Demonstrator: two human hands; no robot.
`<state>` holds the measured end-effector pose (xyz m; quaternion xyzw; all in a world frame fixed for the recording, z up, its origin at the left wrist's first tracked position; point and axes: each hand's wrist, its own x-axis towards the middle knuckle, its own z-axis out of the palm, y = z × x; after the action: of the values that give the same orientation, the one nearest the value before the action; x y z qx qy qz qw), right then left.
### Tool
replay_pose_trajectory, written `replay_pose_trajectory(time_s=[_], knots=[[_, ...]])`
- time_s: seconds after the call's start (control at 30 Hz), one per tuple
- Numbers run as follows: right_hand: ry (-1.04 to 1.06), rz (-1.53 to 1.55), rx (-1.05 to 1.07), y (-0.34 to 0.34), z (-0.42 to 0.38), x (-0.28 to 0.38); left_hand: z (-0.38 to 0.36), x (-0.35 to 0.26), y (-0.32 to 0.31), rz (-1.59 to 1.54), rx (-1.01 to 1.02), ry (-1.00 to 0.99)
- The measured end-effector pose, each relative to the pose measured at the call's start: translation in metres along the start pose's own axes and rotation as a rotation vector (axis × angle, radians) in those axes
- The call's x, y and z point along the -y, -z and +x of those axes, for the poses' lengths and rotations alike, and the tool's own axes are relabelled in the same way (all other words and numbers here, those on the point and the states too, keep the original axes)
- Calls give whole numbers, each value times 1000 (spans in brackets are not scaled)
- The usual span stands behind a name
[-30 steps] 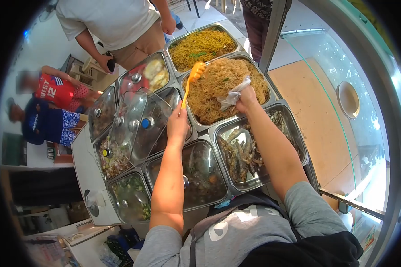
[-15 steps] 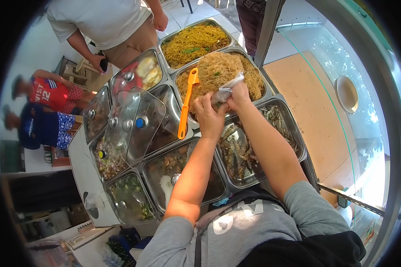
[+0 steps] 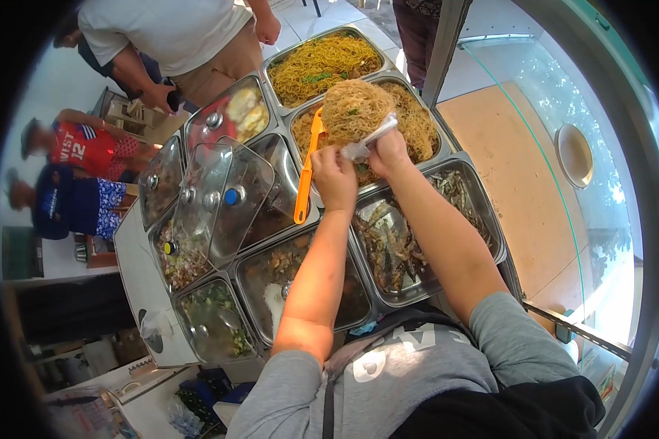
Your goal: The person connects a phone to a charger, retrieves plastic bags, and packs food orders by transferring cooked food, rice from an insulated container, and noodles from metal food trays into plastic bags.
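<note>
The chief hazard, as judged here, is spillage: the clear, crumpled plastic bag [image 3: 370,140] is pinched at its mouth between both hands directly above the square steel tray of thin brown noodles [image 3: 417,124], and a mound of those noodles rises just behind it; should the thin film slip from either pinch, the mouth would fall shut or sag and strands could drop onto the neighbouring steel tray of small fried fish [image 3: 403,241] or onto the counter [image 3: 135,241]; a second hazard is the orange plastic noodle server [image 3: 307,170], which lies unheld with its head in the noodles and its long handle slanting out over the tray rim toward the glass-lidded pans [image 3: 223,194], where a brush of the left forearm could tip it out. Grip of the left hand [image 3: 334,178]: fingers curled together, closed on the near edge of the bag. Grip of the right hand [image 3: 388,152]: likewise closed, fingertips clamped on the far edge of the bag, so the film is stretched between the two. How much the bag contains cannot be told. A person in a white shirt [image 3: 168,29] stands beyond the counter, apart from these hands.
</note>
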<state>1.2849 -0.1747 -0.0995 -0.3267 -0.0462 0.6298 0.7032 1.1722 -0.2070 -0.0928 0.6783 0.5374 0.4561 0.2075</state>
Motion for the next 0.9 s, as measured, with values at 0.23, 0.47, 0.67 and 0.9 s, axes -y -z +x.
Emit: replay_pose_trajectory(time_s=[0.23, 0.47, 0.67, 0.9], knots=[[19, 42, 129, -13, -8, 8, 13, -10, 40, -863, -7, 870], [-10, -67, 100, -22, -15, 16, 9, -23, 30, -1236, 88, 996], [-59, -191, 50, -25, -24, 30, 28, -11, 22, -1202, 56, 907], [-42, -280, 89, -7, -7, 23, 46, 8, 13, -1163, 63, 716]])
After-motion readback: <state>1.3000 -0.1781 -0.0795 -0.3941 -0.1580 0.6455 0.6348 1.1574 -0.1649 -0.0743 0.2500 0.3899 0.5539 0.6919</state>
